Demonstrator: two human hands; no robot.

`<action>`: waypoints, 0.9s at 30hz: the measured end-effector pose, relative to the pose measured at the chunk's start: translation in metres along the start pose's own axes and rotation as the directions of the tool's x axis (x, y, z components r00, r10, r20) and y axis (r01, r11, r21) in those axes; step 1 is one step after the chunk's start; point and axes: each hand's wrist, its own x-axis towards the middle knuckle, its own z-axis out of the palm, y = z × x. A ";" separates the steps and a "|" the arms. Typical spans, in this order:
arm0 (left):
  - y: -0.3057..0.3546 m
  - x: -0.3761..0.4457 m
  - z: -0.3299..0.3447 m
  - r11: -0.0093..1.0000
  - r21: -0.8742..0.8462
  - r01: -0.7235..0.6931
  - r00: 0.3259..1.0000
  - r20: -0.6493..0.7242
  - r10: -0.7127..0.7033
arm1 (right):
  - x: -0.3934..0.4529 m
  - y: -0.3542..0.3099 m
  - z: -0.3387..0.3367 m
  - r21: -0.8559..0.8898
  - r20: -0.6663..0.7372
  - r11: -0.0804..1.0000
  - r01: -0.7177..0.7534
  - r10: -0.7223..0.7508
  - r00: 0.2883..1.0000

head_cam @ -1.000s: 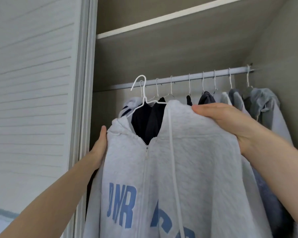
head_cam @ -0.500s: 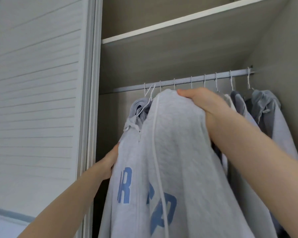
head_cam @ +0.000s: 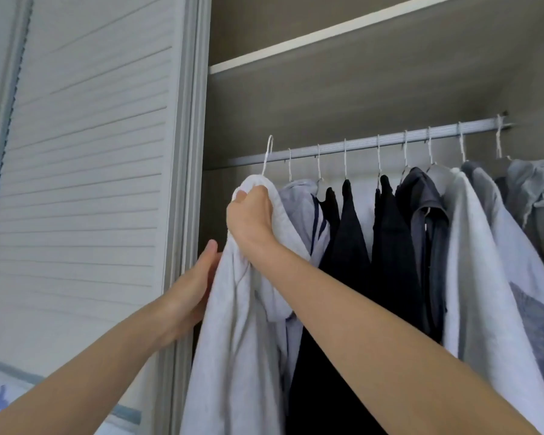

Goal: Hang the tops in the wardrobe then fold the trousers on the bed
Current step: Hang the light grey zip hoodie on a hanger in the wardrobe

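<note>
Seen from the head camera, the light grey hoodie [head_cam: 233, 324] hangs at the left end of the rail [head_cam: 371, 141], just inside the wardrobe beside the slatted door [head_cam: 85, 183], with its white hanger hook [head_cam: 267, 155] reaching up to the rail; whether the hook is fully seated over the rail cannot be told from here. The right hand [head_cam: 248, 215] is curled round the bunched fabric at the top of the hoodie, just under the rail and directly below the hook, pinching cloth and probably the hanger shoulder inside it. The left hand [head_cam: 198, 277] lies lower, below the rail and against the hoodie's left edge, fingers fairly straight and pressing the cloth, thumb up; its palm side is hidden, so a firmer grip there cannot be confirmed. To the right along the rail hang the other tops [head_cam: 390, 246], dark ones nearest, then pale grey ones toward the far end, each on its own hook. The hoodie looks soft, thick and floppy, with some weight that drags it down in long folds; it will sag and slide off a hanger if held by loose cloth alone. The safest hold seems to be at the hanger neck through the collar, as the right hand has it, with the other hand steadying the body.
</note>
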 end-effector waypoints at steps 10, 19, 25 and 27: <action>-0.048 0.042 0.007 0.787 0.613 0.063 0.972 -0.218 0.091 | 0.082 0.031 0.011 -0.607 0.030 0.781 0.146 -0.161 0.987; -0.071 0.077 -0.015 0.749 0.658 0.078 0.906 -0.361 0.222 | 0.153 0.048 0.048 -0.436 -0.087 0.900 -0.005 -0.036 0.996; -0.070 0.079 -0.020 0.737 0.675 0.039 0.904 -0.338 0.262 | 0.168 0.037 0.061 -0.444 -0.085 0.896 0.001 -0.043 0.995; -0.069 0.078 -0.020 0.736 0.676 0.037 0.912 -0.323 0.251 | 0.171 0.035 0.061 -0.495 -0.106 0.869 -0.019 -0.039 0.994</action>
